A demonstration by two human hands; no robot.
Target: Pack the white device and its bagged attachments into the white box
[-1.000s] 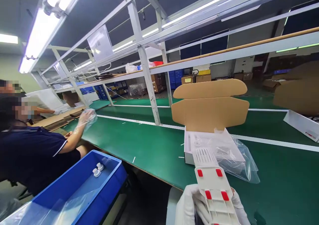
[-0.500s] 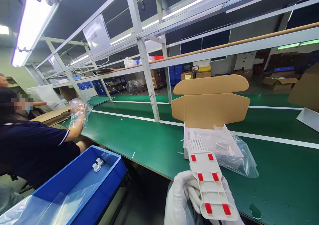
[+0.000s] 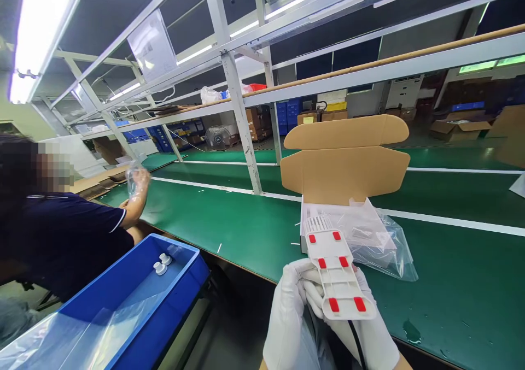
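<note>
White plastic part [image 3: 337, 274] with red pads sits lifted off the green surface [image 3: 246, 228], long axis pointing away toward the open carton [image 3: 344, 168] just beyond, gripped at its near end by left hand [image 3: 287, 310] and right hand [image 3: 365, 332], both apparently closed round it.

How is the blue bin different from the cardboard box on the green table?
The blue bin is plastic with no lid; the cardboard box has a brown lid standing open. The bin sits beside the green table; the box sits on it. The bin holds two small white parts; the box holds a clear bag. Both are open.
</note>
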